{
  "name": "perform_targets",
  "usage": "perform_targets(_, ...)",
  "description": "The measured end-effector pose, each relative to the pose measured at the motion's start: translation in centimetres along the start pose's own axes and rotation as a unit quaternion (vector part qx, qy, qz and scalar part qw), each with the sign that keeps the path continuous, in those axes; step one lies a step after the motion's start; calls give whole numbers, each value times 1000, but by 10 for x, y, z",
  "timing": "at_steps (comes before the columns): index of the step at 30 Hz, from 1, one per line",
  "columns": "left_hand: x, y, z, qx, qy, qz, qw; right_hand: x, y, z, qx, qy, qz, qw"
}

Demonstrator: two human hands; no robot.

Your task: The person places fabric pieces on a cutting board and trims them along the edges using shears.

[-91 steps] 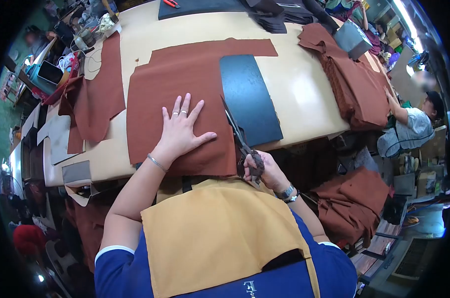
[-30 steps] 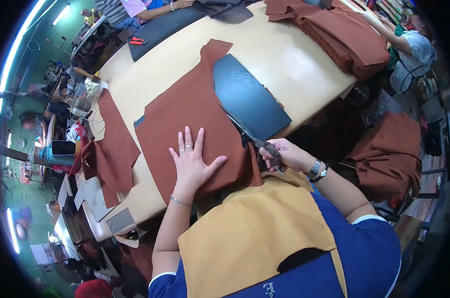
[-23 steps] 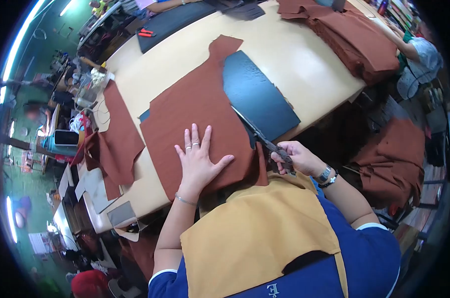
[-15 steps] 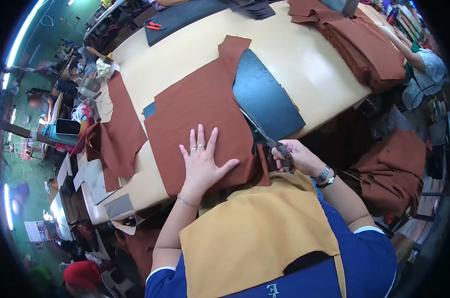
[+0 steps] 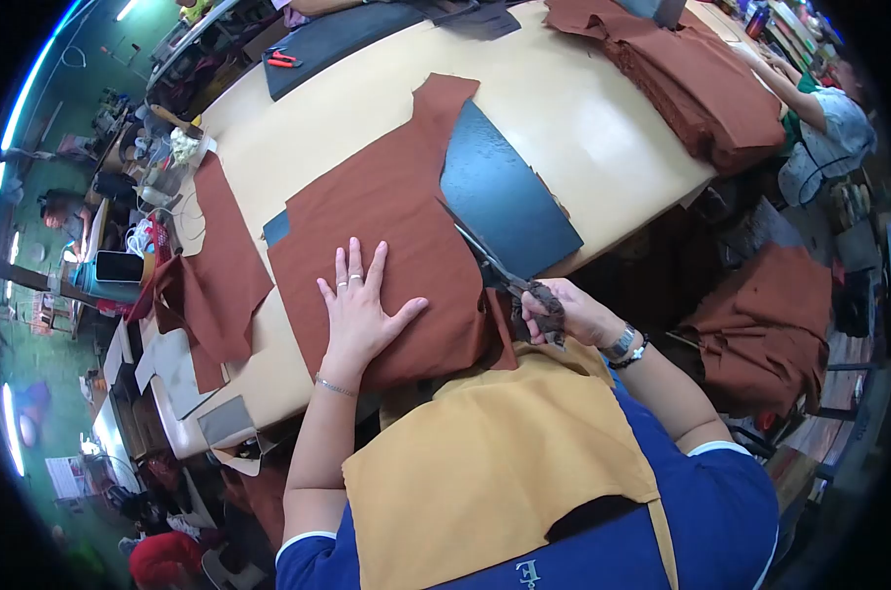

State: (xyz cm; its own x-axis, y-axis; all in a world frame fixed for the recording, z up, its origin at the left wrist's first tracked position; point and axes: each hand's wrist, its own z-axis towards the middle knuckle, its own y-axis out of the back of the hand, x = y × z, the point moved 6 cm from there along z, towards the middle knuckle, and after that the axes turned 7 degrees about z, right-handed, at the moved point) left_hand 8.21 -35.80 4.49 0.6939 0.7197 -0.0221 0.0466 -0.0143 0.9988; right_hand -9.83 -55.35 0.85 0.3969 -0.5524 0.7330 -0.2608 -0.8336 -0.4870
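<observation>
A large reddish-brown sheet [image 5: 386,206], leather or cloth, lies on the table over a dark blue board [image 5: 504,187]. My left hand [image 5: 362,310] rests flat on the sheet, fingers spread, a ring showing. In my right hand [image 5: 573,310] is a pair of scissors [image 5: 504,273] with dark wrapping around the handles. Their blades point away from me along the sheet's right edge, where it meets the board. Whether the blades are apart is hard to make out. Near my body, the sheet's lower right part hangs in folds beside the scissors.
Another brown piece [image 5: 219,265] lies at the left of the table [image 5: 583,98]. A thick brown stack [image 5: 662,88] sits at the far right, near a seated person [image 5: 829,128]. Red-handled pliers [image 5: 283,60] rest on a dark board at the back. More brown material [image 5: 760,334] is heaped at right.
The whole view has shifted slightly to the left. My left hand appears a little further left on the sheet. My right hand and the scissors stay at the same edge.
</observation>
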Motion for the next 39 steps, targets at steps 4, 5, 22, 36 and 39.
perform_targets(4, -3, -4, -4, 0, -1, 1, 1000, 2, -5, -1, -3, -5, 13, 1000)
perform_targets(5, -2, -4, -3, -5, 0, 1, 1000, 2, -4, -1, 0, 1, 1, 1000)
perform_targets(22, -9, -1, -18, -5, -1, -3, 1000, 3, 1, 7, -14, 7, -48, 999)
perform_targets(36, -1, 51, 107, -8, -2, -70, 998, 2, 10, 1, 34, 9, -96, 995)
perform_targets(39, -5, 42, 188, 14, 35, -143, 989, -2, 11, 2, 39, 20, -104, 994)
